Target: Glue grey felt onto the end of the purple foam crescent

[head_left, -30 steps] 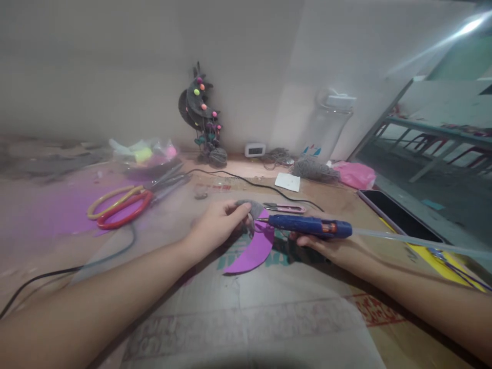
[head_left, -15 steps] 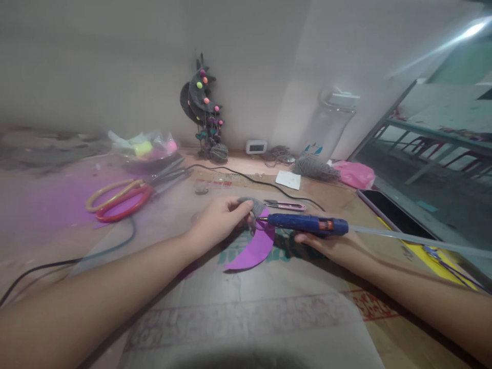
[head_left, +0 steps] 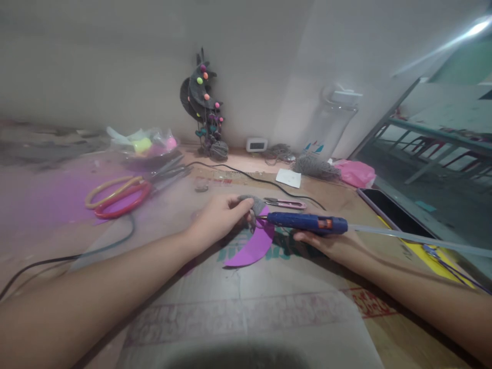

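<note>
My left hand [head_left: 226,218] pinches the upper end of a purple crescent cutout [head_left: 253,247], which is wrapped there in grey yarn [head_left: 258,206]. The bare purple part curves down to a point at lower left. My right hand [head_left: 321,243] is closed round a blue hot glue gun [head_left: 300,221], and a long clear glue stick [head_left: 400,237] trails from its back end. The metal nozzle meets the crescent beside the edge of the yarn, close to my left fingertips; whether it touches cannot be made out. Pink thread snips [head_left: 286,204] lie just behind the gun.
Red-and-yellow-handled scissors [head_left: 119,197] lie at left near a bag of pompoms [head_left: 142,146]. A crescent ornament [head_left: 202,97] hangs against the wall. Farther right are a small clock [head_left: 257,145], grey yarn [head_left: 315,168], a bottle [head_left: 330,128] and a phone [head_left: 395,212]. A black cord [head_left: 249,177] crosses behind.
The view has tilted very slightly. Both hands, the crescent and the glue gun keep almost the same position, with the nozzle still at the yarn's edge.
</note>
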A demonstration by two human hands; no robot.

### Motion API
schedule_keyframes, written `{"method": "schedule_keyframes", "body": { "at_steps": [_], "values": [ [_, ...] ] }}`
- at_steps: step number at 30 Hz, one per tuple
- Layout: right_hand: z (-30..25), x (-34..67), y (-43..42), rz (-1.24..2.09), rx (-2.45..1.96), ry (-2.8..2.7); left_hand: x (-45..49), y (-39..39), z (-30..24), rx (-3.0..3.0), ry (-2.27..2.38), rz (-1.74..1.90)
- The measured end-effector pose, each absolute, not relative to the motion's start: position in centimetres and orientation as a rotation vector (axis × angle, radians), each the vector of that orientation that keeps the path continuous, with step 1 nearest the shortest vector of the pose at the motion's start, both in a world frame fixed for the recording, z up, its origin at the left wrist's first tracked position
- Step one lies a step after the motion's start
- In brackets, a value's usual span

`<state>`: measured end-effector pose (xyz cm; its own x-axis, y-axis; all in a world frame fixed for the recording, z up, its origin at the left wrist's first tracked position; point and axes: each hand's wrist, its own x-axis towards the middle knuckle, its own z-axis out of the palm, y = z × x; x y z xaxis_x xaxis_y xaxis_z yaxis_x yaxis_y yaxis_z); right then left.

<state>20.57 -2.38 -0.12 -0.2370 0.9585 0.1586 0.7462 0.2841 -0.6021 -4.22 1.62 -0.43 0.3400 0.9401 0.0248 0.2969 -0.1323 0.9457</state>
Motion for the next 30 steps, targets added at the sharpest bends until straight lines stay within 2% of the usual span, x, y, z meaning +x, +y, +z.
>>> {"method": "schedule_keyframes", "body": {
  "at_steps": [19,30],
  "values": [
    [-1.1,21.5,-1.9,0.477,-1.550,-2.144,-4.3,1.6,-0.4,1.654,1.157,0.835],
    [0.3,20.3,-2.3,0.467,-1.519,-2.046,-4.3,1.8,-0.5,1.654,1.151,0.836]
  ]
}}
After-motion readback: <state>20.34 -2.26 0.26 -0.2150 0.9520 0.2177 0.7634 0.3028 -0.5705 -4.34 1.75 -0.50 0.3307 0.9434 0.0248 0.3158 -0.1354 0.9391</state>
